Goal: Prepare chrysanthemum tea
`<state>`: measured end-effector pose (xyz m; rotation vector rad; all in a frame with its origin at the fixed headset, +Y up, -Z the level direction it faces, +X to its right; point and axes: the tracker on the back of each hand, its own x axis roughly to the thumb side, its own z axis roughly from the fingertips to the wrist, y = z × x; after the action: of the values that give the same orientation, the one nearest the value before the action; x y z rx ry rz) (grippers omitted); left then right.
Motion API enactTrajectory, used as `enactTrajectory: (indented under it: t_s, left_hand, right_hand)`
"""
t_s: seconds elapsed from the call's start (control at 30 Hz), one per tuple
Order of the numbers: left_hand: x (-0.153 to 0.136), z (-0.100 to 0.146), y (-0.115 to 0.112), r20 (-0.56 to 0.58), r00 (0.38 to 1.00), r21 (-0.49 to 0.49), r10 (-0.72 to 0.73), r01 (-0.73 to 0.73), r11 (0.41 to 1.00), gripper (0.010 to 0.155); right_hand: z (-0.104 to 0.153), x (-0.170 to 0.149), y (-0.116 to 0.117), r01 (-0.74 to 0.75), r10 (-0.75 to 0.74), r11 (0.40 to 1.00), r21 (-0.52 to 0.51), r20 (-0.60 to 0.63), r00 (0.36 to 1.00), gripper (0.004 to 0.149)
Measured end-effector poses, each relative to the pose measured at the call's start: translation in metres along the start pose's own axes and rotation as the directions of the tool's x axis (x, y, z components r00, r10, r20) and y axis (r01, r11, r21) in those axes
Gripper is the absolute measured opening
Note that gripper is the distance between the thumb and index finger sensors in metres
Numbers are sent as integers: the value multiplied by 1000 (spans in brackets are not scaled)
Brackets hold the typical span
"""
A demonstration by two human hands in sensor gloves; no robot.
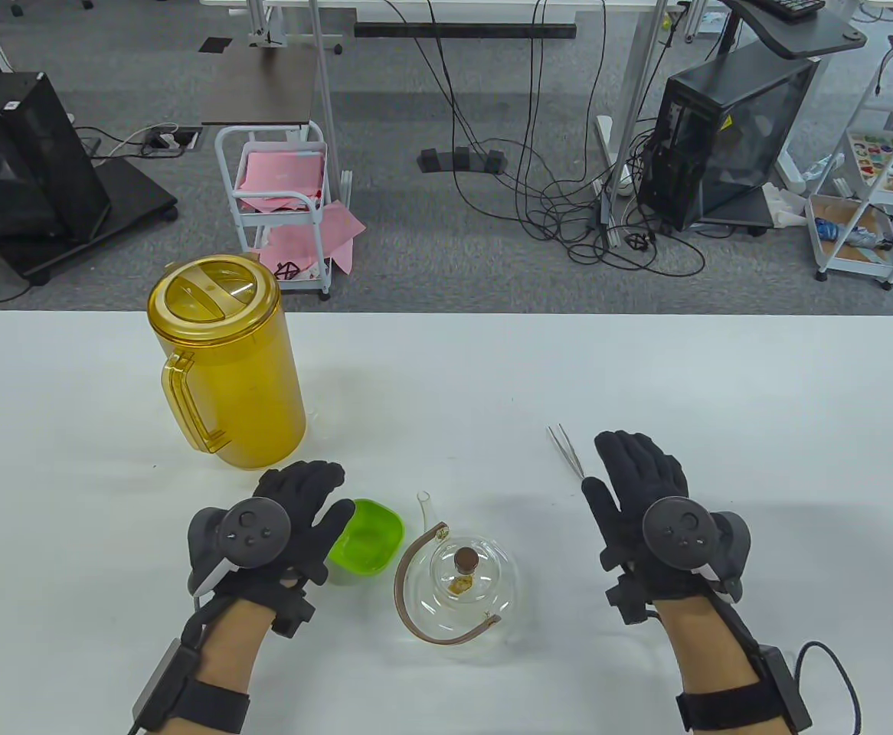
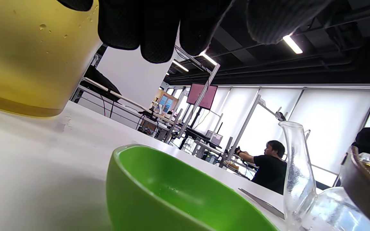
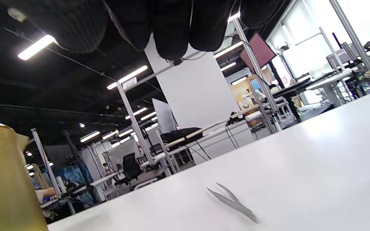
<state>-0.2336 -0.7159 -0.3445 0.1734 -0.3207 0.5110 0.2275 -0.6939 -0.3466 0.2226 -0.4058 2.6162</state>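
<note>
A glass teapot (image 1: 466, 586) with a brown hoop handle and a cork-knobbed lid stands near the table's front, a yellow bit inside it; its spout (image 2: 295, 166) shows in the left wrist view. A green bowl (image 1: 367, 536) (image 2: 178, 195) sits just left of it. A tall amber pitcher (image 1: 224, 364) (image 2: 27, 57) (image 3: 3, 179) with a lid stands at the back left. Metal tweezers (image 1: 567, 450) (image 3: 233, 202) lie right of centre. My left hand (image 1: 305, 509) rests flat beside the bowl, fingers straight, holding nothing. My right hand (image 1: 634, 478) lies flat next to the tweezers, empty.
The white table (image 1: 760, 398) ends at a far edge with office floor, carts and cables beyond. A person sits at a distant desk in the left wrist view.
</note>
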Motion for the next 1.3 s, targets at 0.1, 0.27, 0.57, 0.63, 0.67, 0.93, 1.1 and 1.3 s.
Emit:
enactTrajectory:
  t_s: [0.1, 0.27, 0.57, 0.63, 0.67, 0.93, 1.1, 1.3]
  left_hand:
    - [-2, 0, -2, -9, 1000, -7, 0, 0, 1000, 65]
    - [-3, -1, -3, -16, 1000, -22, -6, 6, 1000, 65]
    - [-2, -1, -4, -20, 1000, -33, -6, 6, 999, 64]
    - [-1, -1, -5, -20, 1000, -36, -4, 4, 999, 63]
    - [0, -1, -6, -17, 1000, -38, -5, 4, 999, 63]
    - [13, -1, -20, -15, 1000, -54, -12, 11, 998, 63]
    - [21, -2, -18, 2, 1000, -28, -23, 23, 999, 63]
    - [18, -4, -20, -12, 999, -33, -31, 30, 999, 63]
  right_hand:
    - [-5, -14, 10, -57, 62, 995, 87, -51, 997, 67]
    - [-10, -28, 25, -124, 149, 967, 221, -102, 984, 67]
    - [-10, -26, 31, -132, 158, 959, 249, -89, 983, 66]
    - [-9, -22, 30, -137, 158, 961, 239, -73, 985, 66]
    - [-9, -20, 29, -139, 158, 962, 234, -63, 985, 66]
    - [-6, -15, 25, -148, 158, 966, 211, -31, 987, 62]
    - [-7, -19, 24, -136, 148, 967, 217, -41, 988, 62]
    - [-8, -16, 25, -147, 155, 963, 227, -20, 988, 61]
